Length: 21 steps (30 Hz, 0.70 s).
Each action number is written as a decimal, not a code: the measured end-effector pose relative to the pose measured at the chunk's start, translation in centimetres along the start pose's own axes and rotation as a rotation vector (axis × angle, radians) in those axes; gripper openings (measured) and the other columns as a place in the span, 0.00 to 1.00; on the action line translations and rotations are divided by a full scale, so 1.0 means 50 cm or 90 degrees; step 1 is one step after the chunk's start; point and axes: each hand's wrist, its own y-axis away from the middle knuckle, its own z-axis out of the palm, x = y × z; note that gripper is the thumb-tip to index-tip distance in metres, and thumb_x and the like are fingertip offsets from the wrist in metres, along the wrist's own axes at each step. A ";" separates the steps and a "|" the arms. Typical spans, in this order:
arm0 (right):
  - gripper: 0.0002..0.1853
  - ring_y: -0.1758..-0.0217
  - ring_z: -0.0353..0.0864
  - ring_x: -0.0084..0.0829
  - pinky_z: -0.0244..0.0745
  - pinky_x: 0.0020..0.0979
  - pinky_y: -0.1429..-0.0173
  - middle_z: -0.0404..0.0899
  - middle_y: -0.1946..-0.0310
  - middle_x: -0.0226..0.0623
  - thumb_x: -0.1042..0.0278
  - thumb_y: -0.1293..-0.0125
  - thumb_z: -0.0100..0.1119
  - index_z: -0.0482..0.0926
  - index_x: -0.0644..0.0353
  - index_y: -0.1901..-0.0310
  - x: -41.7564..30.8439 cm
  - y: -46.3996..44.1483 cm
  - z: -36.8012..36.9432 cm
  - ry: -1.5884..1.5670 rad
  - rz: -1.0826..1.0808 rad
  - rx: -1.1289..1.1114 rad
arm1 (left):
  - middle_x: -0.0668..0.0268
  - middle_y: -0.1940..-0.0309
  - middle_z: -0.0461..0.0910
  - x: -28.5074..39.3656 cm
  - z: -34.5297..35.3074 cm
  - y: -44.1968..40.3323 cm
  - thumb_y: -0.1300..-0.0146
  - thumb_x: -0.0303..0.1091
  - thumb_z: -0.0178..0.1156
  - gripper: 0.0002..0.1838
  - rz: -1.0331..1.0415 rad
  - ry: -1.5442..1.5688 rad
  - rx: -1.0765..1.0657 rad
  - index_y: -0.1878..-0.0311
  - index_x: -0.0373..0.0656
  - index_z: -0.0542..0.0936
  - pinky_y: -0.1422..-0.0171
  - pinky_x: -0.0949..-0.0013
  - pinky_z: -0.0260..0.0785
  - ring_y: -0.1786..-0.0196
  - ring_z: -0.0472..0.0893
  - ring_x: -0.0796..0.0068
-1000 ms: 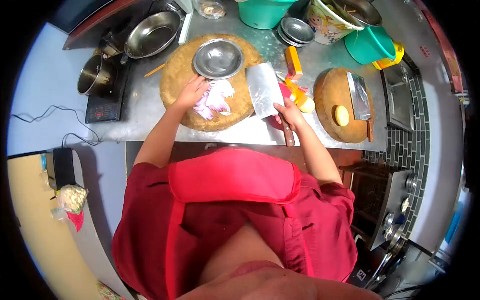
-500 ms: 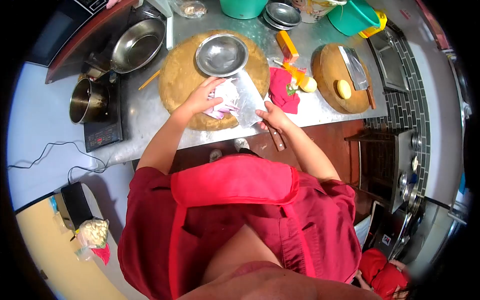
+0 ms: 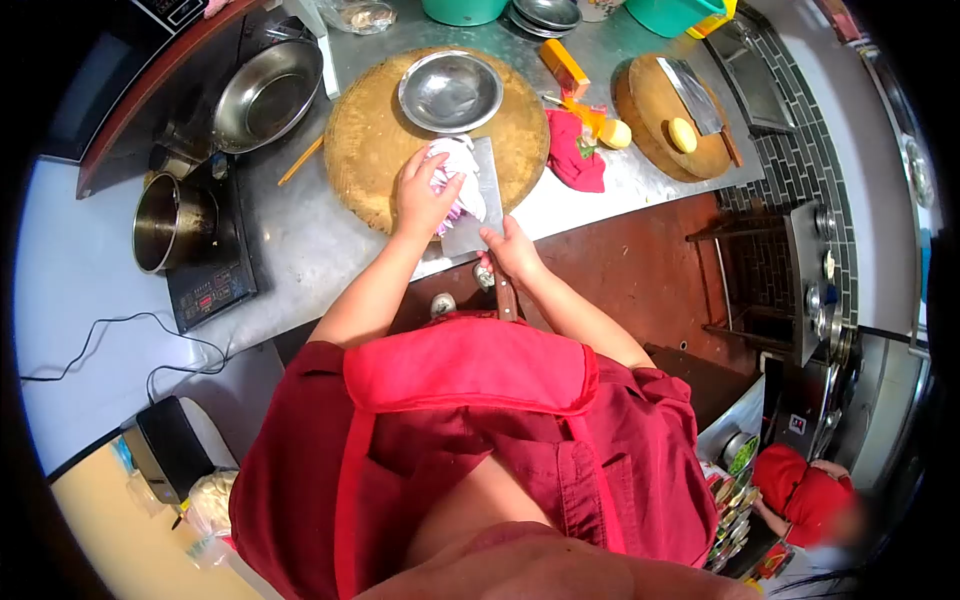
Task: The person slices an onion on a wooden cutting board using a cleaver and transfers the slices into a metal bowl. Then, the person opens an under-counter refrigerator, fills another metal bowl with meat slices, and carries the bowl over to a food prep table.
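Note:
Sliced red onion [image 3: 462, 170], white with purple edges, lies heaped near the front of a round wooden chopping board [image 3: 365, 125]. My left hand [image 3: 425, 200] curves over the heap, fingers and thumb on the slices, pressing them against the blade. In my right hand [image 3: 514, 250] is a cleaver [image 3: 487, 190], gripped where the blade meets its brown wooden handle. The blade lies tilted along the heap's right side, partly under the slices. Just beyond the onion, a shallow metal bowl [image 3: 450, 92] sits on the board.
Right of the board are a red cloth [image 3: 575, 155], an orange box [image 3: 565, 68] and a second round board [image 3: 650, 120] with another cleaver [image 3: 690, 95] and a peeled yellow piece [image 3: 683, 135]. Left stand a wok [image 3: 268, 98] and a pot [image 3: 172, 225]. A person in red [image 3: 805, 490] is lower right.
The cleaver has swung closer to upright in view and moved left against the onion. My left hand has shifted slightly down and right, gathering the slices onto the blade. The whole view has turned slightly.

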 end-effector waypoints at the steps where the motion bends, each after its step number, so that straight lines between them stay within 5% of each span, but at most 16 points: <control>1: 0.11 0.84 0.70 0.23 0.67 0.23 0.84 0.72 0.76 0.39 0.71 0.35 0.50 0.61 0.63 0.56 0.002 0.007 0.010 0.004 -0.003 0.008 | 0.52 0.47 0.72 0.000 -0.004 0.003 0.50 0.39 0.64 0.18 -0.027 0.040 0.008 0.55 0.44 0.79 0.40 0.64 0.62 0.45 0.72 0.57; 12: 0.10 0.84 0.70 0.23 0.67 0.23 0.82 0.72 0.76 0.38 0.71 0.35 0.50 0.60 0.63 0.58 0.020 0.012 0.041 -0.030 -0.022 -0.008 | 0.56 0.53 0.77 -0.053 0.015 0.005 0.44 0.33 0.60 0.12 -0.282 0.456 0.093 0.61 0.34 0.80 0.44 0.72 0.64 0.50 0.75 0.70; 21: 0.11 0.84 0.70 0.23 0.68 0.24 0.82 0.72 0.75 0.40 0.70 0.35 0.50 0.61 0.63 0.57 0.033 0.037 0.041 -0.047 -0.028 -0.040 | 0.58 0.56 0.79 -0.030 -0.014 0.029 0.43 0.33 0.60 0.12 -0.322 0.468 0.128 0.62 0.32 0.80 0.45 0.73 0.64 0.52 0.76 0.73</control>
